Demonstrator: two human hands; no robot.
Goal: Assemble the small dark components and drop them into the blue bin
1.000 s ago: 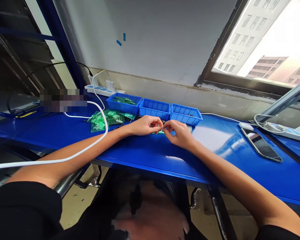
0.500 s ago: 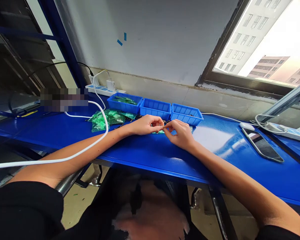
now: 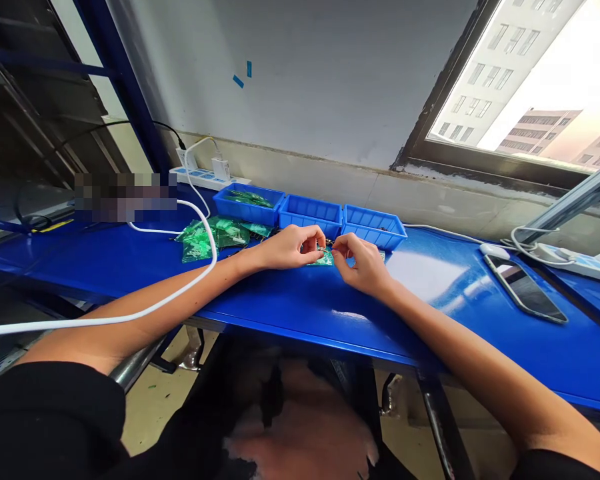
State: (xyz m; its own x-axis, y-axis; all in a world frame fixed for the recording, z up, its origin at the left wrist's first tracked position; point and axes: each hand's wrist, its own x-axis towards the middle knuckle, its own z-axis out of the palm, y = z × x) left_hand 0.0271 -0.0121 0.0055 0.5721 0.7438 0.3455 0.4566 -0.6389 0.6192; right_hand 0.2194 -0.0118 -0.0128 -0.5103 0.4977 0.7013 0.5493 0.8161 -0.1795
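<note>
Head view shows both your hands bare over a glossy blue, smooth-surfaced workbench (image 3: 280,300), fingers curled and softly rounded. Your left hand (image 3: 294,248) keeps its thumb and forefinger slightly bent toward each other; your right hand (image 3: 364,267) brings its thumb and fingertips close together. Whether either pinches a tiny part, you cannot tell at this size. Just beneath and behind your fingertips lies a flat green piece with pale markings (image 3: 323,260), partly hidden by your hands, in front of the bins.

Those are three ribbed blue plastic bins: a left bin with thin green pieces inside (image 3: 225,203), a middle bin (image 3: 310,222) and a right bin (image 3: 373,235). Crinkled, shiny green clear-film bags (image 3: 195,243) sit left of your fingers.

Half a second ago your fingertips met; now a small gap parts them, and more of the green piece shows between. The bins and bags have stayed in place.

Straight front edge of the bench runs below your wrists, with smooth surface between. Rightward, blue top stretches from your right hand to a dark-screened, rounded-corner phone (image 3: 525,287). A smooth white cable (image 3: 207,230) curves across your left forearm in view, and the bins bound your reach behind.
</note>
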